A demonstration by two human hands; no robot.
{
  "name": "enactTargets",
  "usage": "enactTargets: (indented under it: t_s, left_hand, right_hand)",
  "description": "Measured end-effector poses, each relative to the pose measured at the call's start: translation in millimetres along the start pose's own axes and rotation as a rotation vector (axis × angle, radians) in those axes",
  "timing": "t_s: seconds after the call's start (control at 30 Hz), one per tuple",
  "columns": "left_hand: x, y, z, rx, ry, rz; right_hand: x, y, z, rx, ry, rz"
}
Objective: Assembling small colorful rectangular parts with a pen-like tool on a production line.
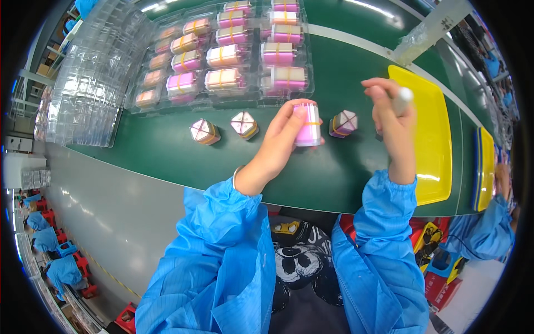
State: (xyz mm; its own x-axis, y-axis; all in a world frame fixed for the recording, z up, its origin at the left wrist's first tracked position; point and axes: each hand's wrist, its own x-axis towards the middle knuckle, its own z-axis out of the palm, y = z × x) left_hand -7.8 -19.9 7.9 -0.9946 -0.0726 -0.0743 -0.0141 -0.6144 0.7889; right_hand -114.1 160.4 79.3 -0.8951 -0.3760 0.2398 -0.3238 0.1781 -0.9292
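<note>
My left hand [278,131] is closed around a pink-and-white bundle [307,127] with a yellow band about its middle, held over the green table. To the right, my right hand [392,111] is raised with a white, round-ended pen-like stick [404,96] in its grip; most of the stick is hidden by the fingers. Between the hands stands a banded bundle [344,123] with a white segmented top. Two similar bundles, one further left [205,132] and one nearer my left hand [245,125], stand on the table.
A clear plastic tray [189,101] with several banded bundles lies at the far side. Left of it rises a tall stack of clear trays [83,83]. A yellow tray [431,133] lies beside my right hand, near a pale post [431,33]. A co-worker's blue sleeve [483,231] shows at right.
</note>
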Motion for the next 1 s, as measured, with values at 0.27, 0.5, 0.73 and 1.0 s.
enactTargets:
  t_s: [0.27, 0.5, 0.73, 1.0]
  left_hand:
    - [-29, -2, 5, 1.013, -0.045, 0.316]
    - [-35, -7, 3, 1.057, -0.063, 0.327]
    - [-37, -5, 2, 1.072, -0.076, 0.348]
    - [-35, -6, 3, 1.099, -0.072, 0.352]
  right_hand:
    - [-10, -1, -3, 0.914, -0.234, -0.136]
    - [-25, 0, 29, 0.75, -0.402, -0.141]
    - [-29, -8, 36, 0.565, -0.465, -0.188]
    - [-36, -4, 39, 0.552, -0.379, -0.156]
